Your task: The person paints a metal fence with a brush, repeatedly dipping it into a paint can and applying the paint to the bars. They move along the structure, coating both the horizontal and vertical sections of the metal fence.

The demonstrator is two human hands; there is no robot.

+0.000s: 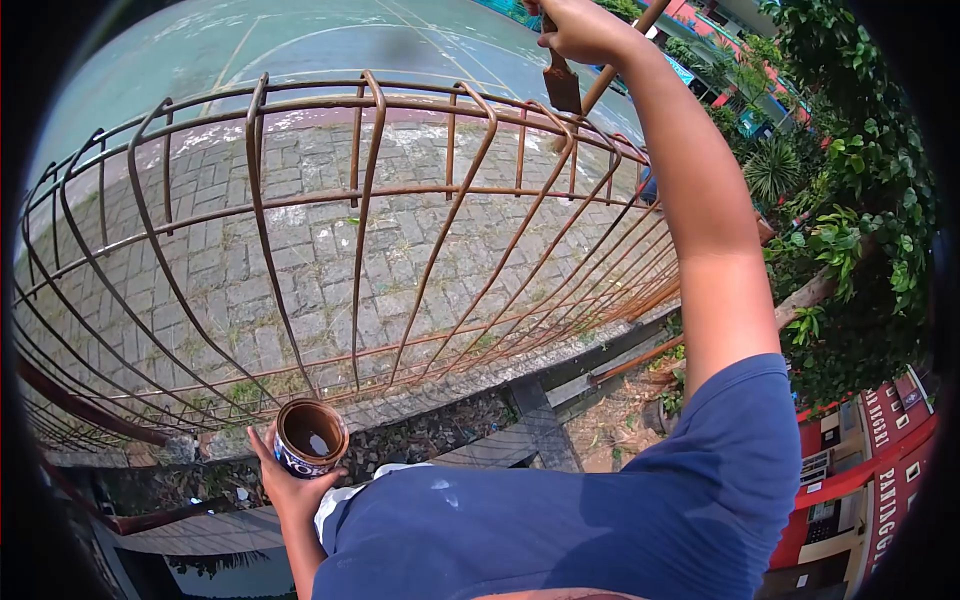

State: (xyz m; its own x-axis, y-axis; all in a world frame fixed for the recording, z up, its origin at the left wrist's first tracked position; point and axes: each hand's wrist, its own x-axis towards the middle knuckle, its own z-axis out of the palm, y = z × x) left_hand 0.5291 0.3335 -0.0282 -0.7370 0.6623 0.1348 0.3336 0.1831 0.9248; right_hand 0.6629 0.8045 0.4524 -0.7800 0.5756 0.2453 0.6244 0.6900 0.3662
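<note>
My left hand [285, 490] is wrapped round a paint can [308, 462] at waist height. The can has no lid on, and brown paint coats its inner wall and rim. Raised at the top of the view, my right hand [590, 30] grips a paintbrush [562, 88] with its bristles pointing down, dark with brown paint. The bristles overlap the top of the wire fence [370, 190], close to a thicker brown post [625, 55]. The fence's bent bars are brown, with a bend at the top of each.
Beyond the fence lie grey paving [300, 260] and a green sports court [330, 40]. A drain ditch [430, 425] with leaves and concrete edges runs along my side. Leafy plants [850, 170] stand at the right, with a red building [890, 480] below them.
</note>
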